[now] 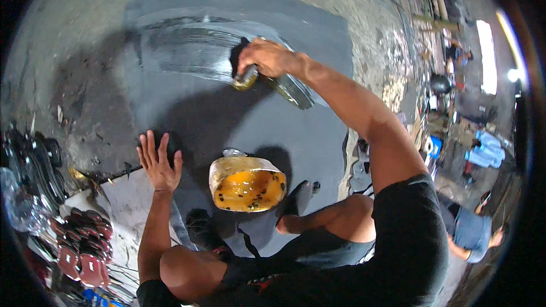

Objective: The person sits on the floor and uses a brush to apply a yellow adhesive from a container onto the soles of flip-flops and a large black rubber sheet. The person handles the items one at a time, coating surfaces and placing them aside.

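Observation:
A large dark grey sheet lies flat on the floor in front of me, with a wet, streaky, glossy band across its far part. My right hand is closed around a brush, its dark end pressed to the sheet at the end of that band; the fingers hide part of it. My left hand rests with fingers spread at the sheet's left edge, holding nothing. Between my feet and the band stands a cut-open whitish container holding yellow liquid glue with dark bits.
My feet are on the near part of the sheet. Stacks of dark red sandal-shaped pieces and black strips lie at the left beside a pale board. A person, blue bundles and clutter are at the right.

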Demonstrator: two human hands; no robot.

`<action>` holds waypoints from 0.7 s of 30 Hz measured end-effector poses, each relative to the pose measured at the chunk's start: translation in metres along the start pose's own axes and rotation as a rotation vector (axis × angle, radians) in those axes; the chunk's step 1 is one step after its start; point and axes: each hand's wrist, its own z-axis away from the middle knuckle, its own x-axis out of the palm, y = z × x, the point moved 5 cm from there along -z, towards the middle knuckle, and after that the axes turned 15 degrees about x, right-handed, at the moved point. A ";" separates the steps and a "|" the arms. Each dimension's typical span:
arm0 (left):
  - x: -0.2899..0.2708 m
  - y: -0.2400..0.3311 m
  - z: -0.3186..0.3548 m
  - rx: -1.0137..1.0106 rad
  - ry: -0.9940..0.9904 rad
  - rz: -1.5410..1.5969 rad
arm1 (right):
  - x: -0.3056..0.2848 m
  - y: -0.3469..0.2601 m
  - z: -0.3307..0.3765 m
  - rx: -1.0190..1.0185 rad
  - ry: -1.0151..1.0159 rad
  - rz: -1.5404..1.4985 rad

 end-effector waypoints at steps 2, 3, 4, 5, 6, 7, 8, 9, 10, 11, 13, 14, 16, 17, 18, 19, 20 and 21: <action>0.006 -0.001 -0.001 0.026 -0.031 -0.052 | 0.025 0.029 0.072 0.087 0.096 -0.078; 0.007 -0.001 0.000 0.049 -0.043 -0.089 | 0.036 0.035 0.100 0.286 0.044 -0.048; 0.007 -0.003 0.001 0.046 -0.045 -0.110 | 0.044 0.041 0.131 0.400 -0.047 -0.084; 0.008 -0.001 0.000 0.060 -0.048 -0.119 | 0.056 0.046 0.165 0.520 -0.047 -0.108; 0.008 -0.001 0.001 0.076 -0.053 -0.126 | 0.072 0.048 0.199 0.641 -0.052 -0.136; 0.012 -0.004 0.004 0.091 -0.061 -0.145 | 0.092 0.049 0.232 0.610 0.015 -0.167; 0.017 -0.008 0.004 0.080 -0.082 -0.143 | 0.111 0.049 0.259 0.577 0.091 -0.190; 0.020 -0.018 0.008 0.052 -0.094 -0.160 | 0.117 0.036 0.271 0.686 0.162 -0.208; 0.020 -0.019 0.007 0.031 -0.113 -0.168 | 0.138 0.032 0.292 0.738 0.149 -0.222; 0.015 -0.019 0.002 0.015 -0.097 -0.153 | 0.158 0.026 0.313 0.779 0.178 -0.231; 0.006 -0.025 -0.020 0.153 -0.114 -0.146 | 0.196 0.009 0.359 0.852 0.188 -0.262; 0.008 -0.025 -0.035 0.211 -0.115 -0.140 | 0.214 0.001 0.382 0.883 0.211 -0.322; -0.001 -0.022 -0.055 0.339 -0.178 -0.140 | 0.217 -0.021 0.411 0.973 0.201 -0.360; -0.002 -0.015 -0.066 0.413 -0.228 -0.112 | 0.230 -0.036 0.429 1.012 0.192 -0.395; -0.001 -0.002 -0.079 0.481 -0.266 -0.085 | 0.242 -0.042 0.443 1.045 0.187 -0.419; -0.004 0.011 -0.090 0.520 -0.280 -0.037 | 0.253 -0.049 0.457 1.077 0.181 -0.443; -0.002 0.032 -0.102 0.558 -0.287 0.018 | 0.266 -0.053 0.480 1.103 0.153 -0.458; -0.005 0.044 -0.105 0.591 -0.307 0.063 | 0.285 -0.066 0.503 1.120 0.119 -0.488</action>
